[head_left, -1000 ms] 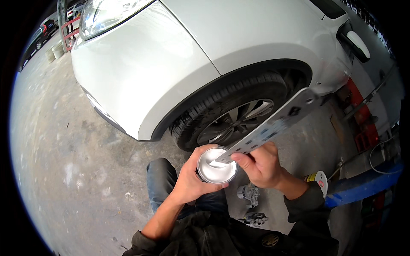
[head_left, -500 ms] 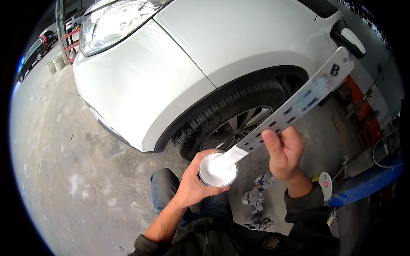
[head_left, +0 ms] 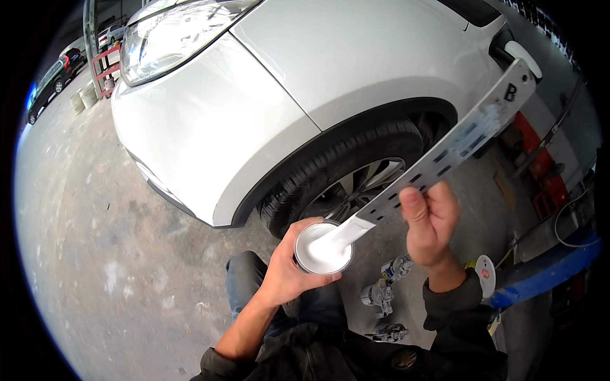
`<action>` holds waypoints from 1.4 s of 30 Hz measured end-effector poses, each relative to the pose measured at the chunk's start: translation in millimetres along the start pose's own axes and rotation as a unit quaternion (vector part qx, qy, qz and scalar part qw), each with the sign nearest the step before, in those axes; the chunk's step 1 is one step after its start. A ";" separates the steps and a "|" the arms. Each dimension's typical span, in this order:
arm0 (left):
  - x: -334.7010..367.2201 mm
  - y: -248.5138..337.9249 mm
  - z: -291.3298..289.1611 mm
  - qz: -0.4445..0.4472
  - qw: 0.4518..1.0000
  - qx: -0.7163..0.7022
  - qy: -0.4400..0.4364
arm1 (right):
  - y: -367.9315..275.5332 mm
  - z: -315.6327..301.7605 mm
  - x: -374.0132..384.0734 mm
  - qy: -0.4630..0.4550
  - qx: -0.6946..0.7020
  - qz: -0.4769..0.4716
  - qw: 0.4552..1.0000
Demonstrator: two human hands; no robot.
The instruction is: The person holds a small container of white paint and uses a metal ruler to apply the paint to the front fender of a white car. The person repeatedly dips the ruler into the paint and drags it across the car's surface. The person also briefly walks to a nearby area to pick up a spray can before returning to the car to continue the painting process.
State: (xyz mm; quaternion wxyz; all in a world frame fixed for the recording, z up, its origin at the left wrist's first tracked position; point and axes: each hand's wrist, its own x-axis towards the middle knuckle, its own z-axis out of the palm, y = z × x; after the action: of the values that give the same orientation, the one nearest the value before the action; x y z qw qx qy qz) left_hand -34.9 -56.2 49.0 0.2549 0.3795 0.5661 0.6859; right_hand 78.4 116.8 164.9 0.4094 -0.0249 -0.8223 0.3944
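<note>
Fingers: the left hand [head_left: 283, 270] wraps its fingers around a clear cup [head_left: 351, 258]; the right hand [head_left: 433, 228] pinches a long flat stick [head_left: 448, 151], thumb on the upper face.
Cup: out in front of the jeans [head_left: 244, 280], mouth up, with white liquid [head_left: 309, 244] inside.
Stick: slanting from the cup up to the right, grey with dark marks, its lower end coated white.
Tip: white against white, so from here I can't tell whether it is dipped or only hanging over the surface.
Step in hand: I'd call it stirring, or letting the stick drain into the cup.
Next move calls for: a level cup, and the coated end kept over the mouth so nothing drips outside.
Concrete floor: 3 metal tools [head_left: 379, 296] lie below the right hand; a can [head_left: 485, 275] stands right of that wrist.
Car: a white car [head_left: 273, 79] fills the space ahead, 1 wheel [head_left: 346, 174] just beyond the cup.
Far left: a red rack [head_left: 105, 68] and 2 pale buckets [head_left: 81, 100].
</note>
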 end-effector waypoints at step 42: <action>4.2 15.0 -30.7 -0.022 0.958 -0.053 -0.279 | 20.3 -4.6 16.1 -0.330 -0.014 -0.215 0.919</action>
State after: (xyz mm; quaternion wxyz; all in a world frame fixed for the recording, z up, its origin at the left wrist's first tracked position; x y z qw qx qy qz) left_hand -60.9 -74.2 62.4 0.4375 0.5295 0.4436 0.5757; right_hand 65.2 139.5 163.4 0.1897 0.2776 -0.9019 0.2711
